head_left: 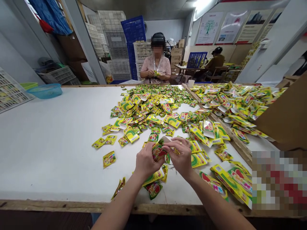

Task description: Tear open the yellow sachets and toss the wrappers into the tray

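Note:
My left hand (146, 161) and my right hand (179, 156) pinch a small foil sachet (159, 150) in yellow, green and red between them, just above the white table (48, 143). Its top edge looks bent or peeled open. A large loose heap of similar sachets (148, 108) spreads out ahead of my hands. Several more lie scattered around and below my wrists, including one (153, 189) by my left forearm. A ring shows on my right hand.
A wooden rail (230, 134) divides the table from a second sachet pile (237, 105) on the right. A cardboard sheet (283, 115) juts in at right. Across the table, a seated person (155, 64) handles a sachet. Another person (214, 62) sits farther back. Stacked crates (115, 44) stand behind.

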Motion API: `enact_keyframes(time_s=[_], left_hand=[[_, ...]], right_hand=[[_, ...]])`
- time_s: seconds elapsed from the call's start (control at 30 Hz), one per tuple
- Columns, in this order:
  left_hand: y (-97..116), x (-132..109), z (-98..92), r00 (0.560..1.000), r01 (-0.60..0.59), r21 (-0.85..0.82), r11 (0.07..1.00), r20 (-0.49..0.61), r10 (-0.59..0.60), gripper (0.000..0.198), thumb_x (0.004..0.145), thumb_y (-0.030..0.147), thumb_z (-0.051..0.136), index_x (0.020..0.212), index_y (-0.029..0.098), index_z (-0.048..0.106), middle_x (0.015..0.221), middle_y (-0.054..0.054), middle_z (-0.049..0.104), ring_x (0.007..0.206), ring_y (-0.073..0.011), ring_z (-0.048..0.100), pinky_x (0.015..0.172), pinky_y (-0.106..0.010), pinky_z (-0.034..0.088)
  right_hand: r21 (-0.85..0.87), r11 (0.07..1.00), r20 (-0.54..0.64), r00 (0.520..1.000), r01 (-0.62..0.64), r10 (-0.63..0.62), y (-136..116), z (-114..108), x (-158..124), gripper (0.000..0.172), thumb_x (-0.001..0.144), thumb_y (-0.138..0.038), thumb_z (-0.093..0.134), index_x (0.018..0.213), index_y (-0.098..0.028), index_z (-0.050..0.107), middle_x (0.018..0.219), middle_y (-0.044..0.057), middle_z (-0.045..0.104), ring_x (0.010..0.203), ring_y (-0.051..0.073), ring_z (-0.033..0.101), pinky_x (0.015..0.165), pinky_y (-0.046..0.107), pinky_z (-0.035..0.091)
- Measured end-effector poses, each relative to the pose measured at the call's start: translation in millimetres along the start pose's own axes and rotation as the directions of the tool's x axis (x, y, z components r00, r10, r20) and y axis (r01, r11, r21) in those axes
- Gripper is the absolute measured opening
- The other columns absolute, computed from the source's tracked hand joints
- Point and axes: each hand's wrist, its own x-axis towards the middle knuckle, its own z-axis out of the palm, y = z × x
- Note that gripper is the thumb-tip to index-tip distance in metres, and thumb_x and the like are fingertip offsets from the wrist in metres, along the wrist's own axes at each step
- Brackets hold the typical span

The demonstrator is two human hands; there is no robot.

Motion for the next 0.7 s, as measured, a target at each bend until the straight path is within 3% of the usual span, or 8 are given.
enact_keyframes(time_s=[0.1, 0.2, 0.3, 0.37, 0.43, 0.5, 0.63, 0.7], left_hand=[[-2.7, -2.1, -0.2, 0.999, 0.044, 0.025, 0.999, 0.027, -0.045, 0.032, 0.070, 0.035, 0.055, 0.096, 0.019, 0.049, 0.082, -0.004, 0.064, 0.073, -0.0200, 0.063, 0.059, -0.028, 0.048], [-4.8, -1.4, -1.3, 0.995, 0.032, 0.028, 0.999, 0.092, -0.034, 0.029, 0.067, 0.027, 0.056, 0.094, 0.019, 0.052, 0.082, -0.005, 0.064, 0.075, -0.0215, 0.063, 0.061, -0.030, 0.049], [-2.9, 4.4, -7.3, 0.995, 0.068, -0.111, 0.992, 0.075, -0.059, 0.045, 0.063, 0.030, 0.064, 0.104, 0.018, 0.052, 0.095, -0.008, 0.063, 0.087, -0.0243, 0.061, 0.076, -0.037, 0.049], [-0.6, 8.9, -11.5, 0.979, 0.205, -0.301, 0.931, 0.081, -0.190, 0.057, 0.065, 0.039, 0.066, 0.115, 0.019, 0.046, 0.105, -0.009, 0.060, 0.090, -0.0232, 0.061, 0.078, -0.038, 0.050], [1.1, 11.6, -12.9, 0.919, 0.394, -0.504, 0.768, 0.206, -0.336, 0.052, 0.073, 0.047, 0.059, 0.114, 0.019, 0.043, 0.097, -0.007, 0.061, 0.076, -0.0185, 0.063, 0.064, -0.032, 0.052], [1.4, 11.7, -10.9, 0.854, 0.518, -0.614, 0.596, 0.335, -0.397, 0.042, 0.077, 0.051, 0.053, 0.103, 0.019, 0.044, 0.077, -0.001, 0.061, 0.054, -0.0132, 0.059, 0.047, -0.025, 0.047], [-3.2, 8.7, -5.7, 0.816, 0.576, -0.644, 0.503, 0.418, -0.400, 0.044, 0.075, 0.056, 0.053, 0.097, 0.019, 0.044, 0.058, 0.007, 0.053, 0.042, -0.0109, 0.053, 0.040, -0.022, 0.043], [-8.7, 9.0, -6.1, 0.794, 0.607, -0.625, 0.490, 0.488, -0.362, 0.052, 0.077, 0.061, 0.048, 0.107, 0.019, 0.044, 0.063, 0.004, 0.056, 0.050, -0.0132, 0.058, 0.047, -0.026, 0.049]], right_hand=[[-0.055, 0.998, 0.249, 0.968, -0.025, 0.037, -4.1, 1.1, -1.1, 0.014, 0.080, -0.036, 0.060, 0.074, -0.029, 0.071, 0.075, 0.001, 0.071, 0.112, 0.031, 0.052, 0.102, 0.061, 0.014], [-0.030, 0.990, 0.423, 0.896, -0.134, 0.134, -4.7, 4.7, -1.0, 0.019, 0.070, -0.039, 0.069, 0.059, -0.023, 0.066, 0.063, 0.001, 0.065, 0.094, 0.030, 0.059, 0.098, 0.058, 0.026], [0.157, 0.914, 0.389, 0.874, -0.374, 0.291, -0.4, 9.0, 0.2, 0.020, 0.067, -0.040, 0.069, 0.068, -0.020, 0.064, 0.064, 0.002, 0.064, 0.071, 0.021, 0.061, 0.077, 0.041, 0.047], [0.352, 0.772, 0.333, 0.842, -0.529, 0.425, 3.9, 11.1, 1.2, 0.033, 0.067, -0.044, 0.069, 0.087, -0.020, 0.061, 0.071, 0.002, 0.066, 0.066, 0.019, 0.062, 0.066, 0.034, 0.050], [0.478, 0.636, 0.360, 0.795, -0.606, 0.488, 7.5, 12.6, 1.2, 0.044, 0.065, -0.048, 0.070, 0.096, -0.020, 0.055, 0.072, 0.001, 0.067, 0.066, 0.018, 0.064, 0.065, 0.032, 0.051], [0.505, 0.569, 0.440, 0.760, -0.649, 0.478, 9.7, 13.8, -0.7, 0.046, 0.065, -0.049, 0.070, 0.096, -0.021, 0.051, 0.070, -0.001, 0.066, 0.065, 0.017, 0.065, 0.063, 0.030, 0.052], [0.425, 0.575, 0.511, 0.709, -0.699, 0.485, 14.3, 13.6, 0.1, 0.043, 0.063, -0.044, 0.073, 0.090, -0.021, 0.048, 0.067, -0.003, 0.065, 0.060, 0.014, 0.064, 0.052, 0.025, 0.050], [0.273, 0.656, 0.529, 0.680, -0.703, 0.508, 22.3, 6.2, 15.8, 0.037, 0.065, -0.036, 0.073, 0.090, -0.020, 0.051, 0.062, -0.004, 0.064, 0.054, 0.013, 0.062, 0.045, 0.023, 0.048]])
